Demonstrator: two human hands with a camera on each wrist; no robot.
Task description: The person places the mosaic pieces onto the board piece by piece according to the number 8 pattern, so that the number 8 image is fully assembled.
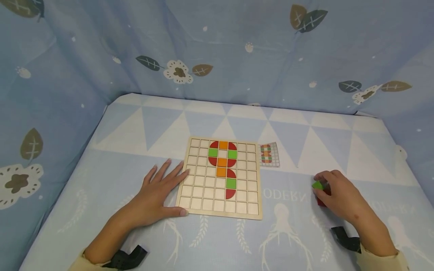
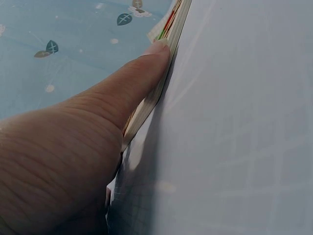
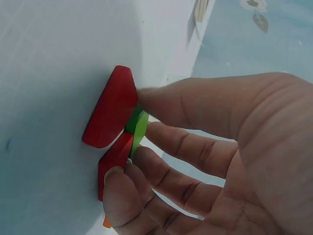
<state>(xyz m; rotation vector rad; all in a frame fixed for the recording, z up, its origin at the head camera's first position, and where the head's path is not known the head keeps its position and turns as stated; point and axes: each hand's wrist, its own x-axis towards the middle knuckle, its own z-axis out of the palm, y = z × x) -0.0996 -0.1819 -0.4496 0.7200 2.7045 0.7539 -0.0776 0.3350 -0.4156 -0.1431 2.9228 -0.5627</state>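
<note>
My left hand (image 1: pixel 152 199) lies with fingers spread at the left side of a wooden grid board (image 1: pixel 200 194), its fingertips and thumb touching the edge. In the left wrist view the thumb (image 2: pixel 132 81) presses along the board's rim. Red quarter-round, green square and orange square tiles form a pattern on the board. Off to the right, my right hand (image 1: pixel 342 195) has curled fingers and pinches a green block (image 3: pixel 140 129) between thumb and finger. Red blocks (image 3: pixel 112 110) lie against it, and a bit of an orange piece (image 3: pixel 106 223) shows below the fingers.
A small pattern card (image 1: pixel 271 155) lies by the board's upper right edge, printed with a red, green and orange design on a grid. A patterned cloth (image 1: pixel 288 241) covers the table, and blue curtains (image 1: pixel 230 45) hang behind and at the sides.
</note>
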